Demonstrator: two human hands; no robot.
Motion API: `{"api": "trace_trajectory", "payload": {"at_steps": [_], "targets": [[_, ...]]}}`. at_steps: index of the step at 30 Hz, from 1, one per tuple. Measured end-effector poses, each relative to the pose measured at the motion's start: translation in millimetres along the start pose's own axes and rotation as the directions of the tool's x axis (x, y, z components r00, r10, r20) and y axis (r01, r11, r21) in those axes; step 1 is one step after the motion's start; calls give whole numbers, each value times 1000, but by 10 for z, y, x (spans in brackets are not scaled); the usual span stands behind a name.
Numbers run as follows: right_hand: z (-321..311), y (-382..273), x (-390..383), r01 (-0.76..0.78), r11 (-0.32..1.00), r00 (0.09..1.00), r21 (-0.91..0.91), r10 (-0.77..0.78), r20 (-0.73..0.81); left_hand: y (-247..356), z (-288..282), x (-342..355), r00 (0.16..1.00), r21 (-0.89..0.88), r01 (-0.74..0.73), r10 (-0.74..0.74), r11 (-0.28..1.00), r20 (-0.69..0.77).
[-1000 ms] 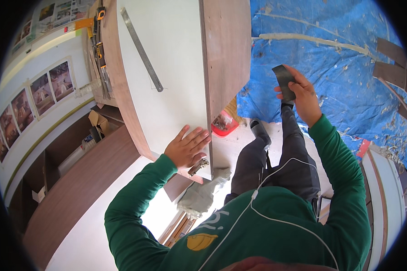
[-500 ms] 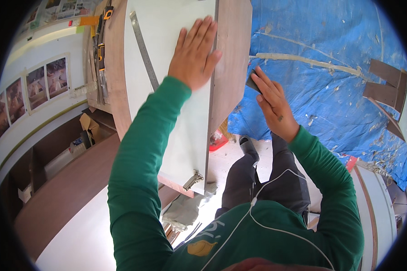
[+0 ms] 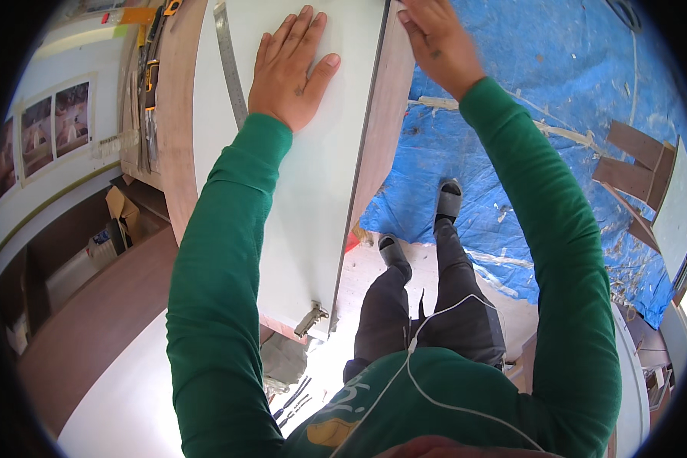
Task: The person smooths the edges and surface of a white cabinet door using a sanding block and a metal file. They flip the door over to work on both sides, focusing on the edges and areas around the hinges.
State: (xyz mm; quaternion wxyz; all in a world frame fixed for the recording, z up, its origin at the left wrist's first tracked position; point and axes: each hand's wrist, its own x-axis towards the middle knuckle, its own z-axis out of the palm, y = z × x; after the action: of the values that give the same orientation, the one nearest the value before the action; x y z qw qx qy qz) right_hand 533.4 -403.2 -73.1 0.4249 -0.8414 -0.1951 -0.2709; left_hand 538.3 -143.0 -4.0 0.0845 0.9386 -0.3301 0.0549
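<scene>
- One left hand (image 3: 291, 72) lies palm down on one long white flat board (image 3: 313, 206), fingers slightly spread, thumb held wide.
- One right hand (image 3: 440, 44) is near the board's right edge; I cannot tell whether its fingers pinch anything.
- One long grey metal ruler (image 3: 228, 65) lies left of the left hand.
- One silvery metal fitting (image 3: 311, 319) sits at the board's near end.

- Panel (image 3: 313, 198): upper to lower centre of frame.
- Left hand (image 3: 291, 72): on panel, upper centre.
- Ruler (image 3: 230, 67): on panel, left of that hand.
- Hinge (image 3: 311, 319): on panel, lower end.
- Right hand (image 3: 441, 46): near panel's right edge.
- Tarpaulin (image 3: 588, 84): on floor (image 3: 362, 278), right of panel.
</scene>
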Motion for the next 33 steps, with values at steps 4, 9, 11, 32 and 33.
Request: {"api": "trace_trajectory", "payload": {"at_steps": [4, 9, 11, 32, 33], "targets": [[295, -8, -243, 2, 1000, 996, 21, 0, -92, -21, 63, 25, 1000, -39, 26, -26, 999, 2], [237, -581, -818, 133, 989, 981, 57, -140, 136, -19, 15, -8, 999, -53, 41, -41, 998, 10], [222, -511, -764, 157, 987, 979, 39, -160, 127, -10, -21, -6, 999, -53, 45, -44, 998, 15], [253, -922, -1124, 136, 991, 910, 0, -125, 395, 17, -76, 31, 999, -57, -5, 7, 998, 32], [293, -1217, -1508, 107, 977, 898, 184, -174, 404, 80, -123, 67, 997, -40, 26, -23, 999, 74]]}}
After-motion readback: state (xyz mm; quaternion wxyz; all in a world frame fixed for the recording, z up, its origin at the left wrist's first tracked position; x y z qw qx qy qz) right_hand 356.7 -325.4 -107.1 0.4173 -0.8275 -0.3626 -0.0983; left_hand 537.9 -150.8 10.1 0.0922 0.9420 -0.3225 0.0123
